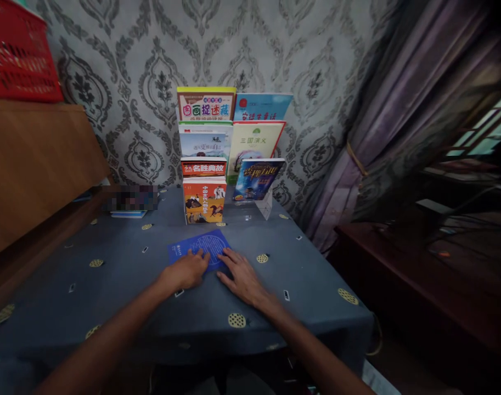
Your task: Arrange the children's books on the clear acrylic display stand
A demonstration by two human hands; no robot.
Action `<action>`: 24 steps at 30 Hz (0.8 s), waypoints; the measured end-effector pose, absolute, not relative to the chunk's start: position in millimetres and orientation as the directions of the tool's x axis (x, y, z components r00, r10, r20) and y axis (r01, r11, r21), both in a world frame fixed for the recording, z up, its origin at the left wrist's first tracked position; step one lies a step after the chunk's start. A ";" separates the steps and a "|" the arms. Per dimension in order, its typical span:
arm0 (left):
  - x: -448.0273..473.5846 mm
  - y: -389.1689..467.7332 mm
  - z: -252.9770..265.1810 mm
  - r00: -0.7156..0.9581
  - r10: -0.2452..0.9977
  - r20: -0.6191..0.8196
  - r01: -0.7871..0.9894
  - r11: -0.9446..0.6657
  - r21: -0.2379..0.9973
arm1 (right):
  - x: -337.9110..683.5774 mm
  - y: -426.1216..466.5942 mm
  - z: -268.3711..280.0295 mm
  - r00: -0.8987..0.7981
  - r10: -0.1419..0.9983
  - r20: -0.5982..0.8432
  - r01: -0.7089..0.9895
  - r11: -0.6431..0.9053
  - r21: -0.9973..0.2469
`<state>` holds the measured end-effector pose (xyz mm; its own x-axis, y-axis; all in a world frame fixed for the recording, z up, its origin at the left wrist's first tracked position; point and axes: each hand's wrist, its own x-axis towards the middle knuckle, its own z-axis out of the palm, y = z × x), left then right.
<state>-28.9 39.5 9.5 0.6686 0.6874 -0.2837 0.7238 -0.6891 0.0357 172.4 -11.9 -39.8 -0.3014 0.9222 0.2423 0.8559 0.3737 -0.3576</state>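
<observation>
A blue book [209,243] with pale printed text lies flat and slightly turned on the tablecloth. My left hand [189,270] rests on its near edge, fingers spread and bent a little over the cover. At the book's right side, my right hand [242,277] lies with its fingers stretched out, the tips at the edge of the cover. Neither hand grips anything that I can see. Beyond the book stands a tiered clear display rack [265,207] with books in two columns. An orange book [204,202] is at its lower left and a dark blue book [258,180] at its lower right.
A blue-grey tablecloth [122,296] with pineapple prints covers the table. Further books [129,214] lie at the back left, partly blurred out. On the left a wooden cabinet [36,164] carries a red basket [22,55]. Right of the table are a curtain [336,181] and a dark red desk [398,274].
</observation>
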 end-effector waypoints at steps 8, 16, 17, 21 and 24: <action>-20.6 24.1 -10.8 0.634 0.762 -0.134 0.755 -0.647 -0.108 | 173.7 -8.4 -46.5 -0.287 0.915 0.284 0.827 0.386 -0.409; -48.6 27.4 84.4 0.729 0.682 -0.053 0.684 -0.725 0.079 | 189.0 -4.5 -28.3 -0.086 0.909 0.407 0.530 0.387 -0.755; -51.4 33.3 100.0 0.756 0.654 -0.032 0.652 -0.747 0.129 | 192.1 -4.0 -22.3 -0.041 0.916 0.400 0.440 0.376 -0.816; -51.0 58.4 128.9 0.781 0.613 0.119 0.577 -0.782 0.238 | 200.3 4.1 -4.4 0.069 0.937 0.342 0.169 0.327 -0.930; -35.5 63.6 101.6 0.650 0.734 0.195 0.718 -0.678 0.157 | 201.1 15.1 -9.9 0.045 0.966 0.253 0.141 0.245 -0.959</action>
<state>-35.5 63.6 101.6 0.6503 0.7342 0.1954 0.7183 -0.6779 0.1566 201.1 15.1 -9.9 0.0453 0.9664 0.2531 0.1413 0.2446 -0.9593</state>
